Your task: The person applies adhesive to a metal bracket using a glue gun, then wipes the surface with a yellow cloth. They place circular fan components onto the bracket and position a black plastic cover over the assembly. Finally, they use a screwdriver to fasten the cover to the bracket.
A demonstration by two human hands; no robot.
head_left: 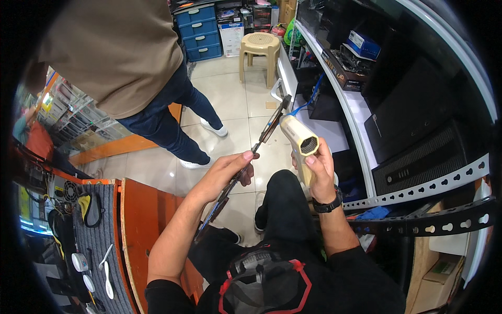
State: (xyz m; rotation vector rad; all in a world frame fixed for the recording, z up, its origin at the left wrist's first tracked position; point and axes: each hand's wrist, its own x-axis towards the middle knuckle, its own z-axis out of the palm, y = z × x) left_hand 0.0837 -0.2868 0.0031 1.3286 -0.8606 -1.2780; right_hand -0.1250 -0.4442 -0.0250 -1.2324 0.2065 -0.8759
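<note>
My left hand (pixel 229 171) grips a long thin dark panel (pixel 267 130), which looks like a laptop part or circuit board. It is tilted nearly edge-on, so its faces hardly show. In my right hand (pixel 325 175), fingers wrap round the handle of a cream hair dryer (pixel 294 129). The dryer's dark meshed end is turned back toward me, and its other end is close to the panel's upper part. A blue cord or strap (pixel 312 97) shows behind the dryer.
A person in a brown shirt (pixel 112 57) stands at the left. A metal rack (pixel 431 181) with a black computer case (pixel 421 157) borders the right. Ahead are a beige stool (pixel 260 43) and blue drawers (pixel 200 32). An orange bench (pixel 149 225) bearing brushes is at my left.
</note>
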